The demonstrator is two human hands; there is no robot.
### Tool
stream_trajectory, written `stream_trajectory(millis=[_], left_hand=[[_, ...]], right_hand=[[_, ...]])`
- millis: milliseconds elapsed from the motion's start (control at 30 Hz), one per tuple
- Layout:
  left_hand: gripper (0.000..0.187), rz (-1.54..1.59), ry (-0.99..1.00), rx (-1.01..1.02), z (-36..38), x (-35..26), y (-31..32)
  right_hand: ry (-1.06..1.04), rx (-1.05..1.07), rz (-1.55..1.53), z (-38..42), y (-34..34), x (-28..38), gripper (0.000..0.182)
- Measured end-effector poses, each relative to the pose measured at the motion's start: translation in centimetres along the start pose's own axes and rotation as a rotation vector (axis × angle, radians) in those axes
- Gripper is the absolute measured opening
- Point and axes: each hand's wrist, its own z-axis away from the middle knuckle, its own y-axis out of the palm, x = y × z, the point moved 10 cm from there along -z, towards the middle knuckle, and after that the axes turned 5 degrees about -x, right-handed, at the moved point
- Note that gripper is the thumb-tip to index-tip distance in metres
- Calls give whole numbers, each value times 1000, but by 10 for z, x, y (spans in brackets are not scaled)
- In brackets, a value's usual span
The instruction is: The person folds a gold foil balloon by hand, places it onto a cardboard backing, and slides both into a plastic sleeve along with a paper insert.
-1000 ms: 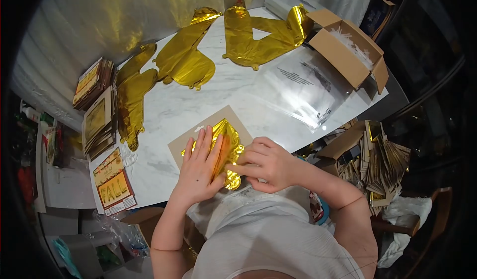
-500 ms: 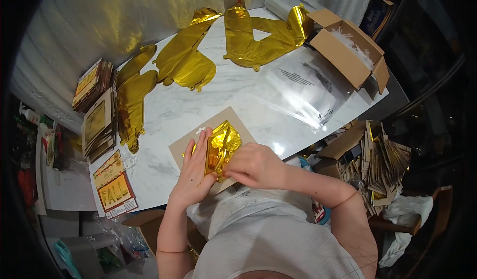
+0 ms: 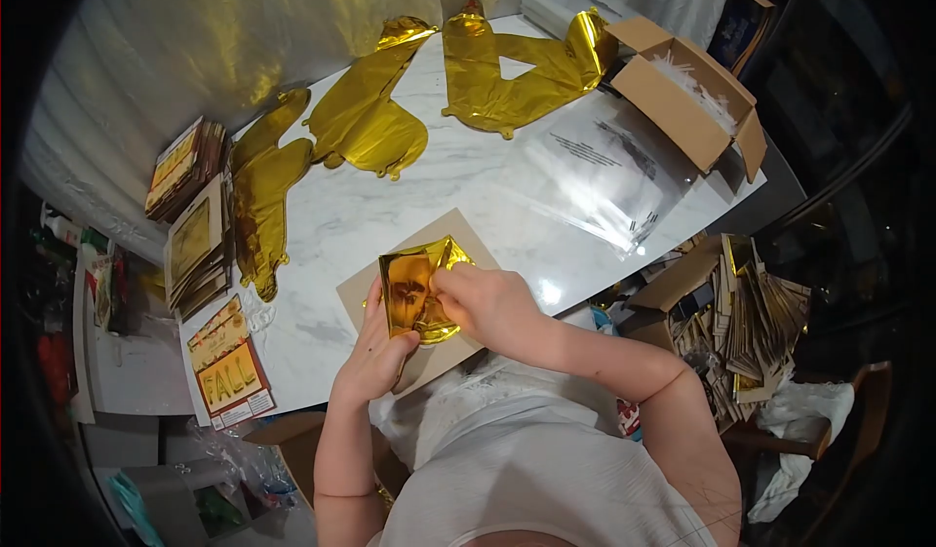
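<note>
A folded gold foil balloon (image 3: 407,289) is held between my two hands, over a square of brown cardboard (image 3: 450,227) near the table's front edge. My left hand (image 3: 372,352) grips its left side, the thumb on top at the lower edge and the fingers partly hidden behind the foil. My right hand (image 3: 487,303) pinches the right side with bent fingers. The foil's face is smooth and mirror-like at the left and crumpled at the right.
Flat gold letter balloons (image 3: 366,123) lie along the back of the marble-patterned table (image 3: 331,206). A FALL card (image 3: 232,376) and card stacks (image 3: 195,245) are at left. Right are clear plastic bags (image 3: 604,181), an opened carton (image 3: 682,98) and a box of folded cards (image 3: 751,323).
The foil has been folded over to the left, and now shows a wide smooth face. My right hand has moved up and slightly left; my left fingers have gone behind the foil.
</note>
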Motion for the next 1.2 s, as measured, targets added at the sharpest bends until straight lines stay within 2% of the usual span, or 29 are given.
stream_trajectory(millis=[133,300,400,500,633,767,900,1000,1100,1133,1200], left_hand=[[60,16,-21,28,1,11,0],[63,28,-2,30,0,3,1],[60,19,31,16,-2,2,-1],[56,39,26,17,3,10,-1],[55,159,-59,19,6,31,2],[55,239,-122,12,9,51,5],[56,237,-107,17,8,44,4],[57,157,-83,61,4,29,5],[71,-148,109,82,-8,5,6],[71,-150,109,84,-8,2,7],[74,-457,151,117,-9,-11,15]], right_hand=[[-127,36,31,5,3,9,13],[-235,-82,94,13,-8,28,16],[-193,-156,130,16,-13,31,17],[-226,-131,123,24,-5,36,17],[-251,-124,71,29,-2,44,16],[-217,-145,168,33,-2,45,23],[-176,-181,207,33,5,43,34],[-180,-179,203,33,5,43,35],[-109,-154,148,31,2,37,29],[-108,-155,147,33,0,34,29],[-89,61,105,38,12,24,20]])
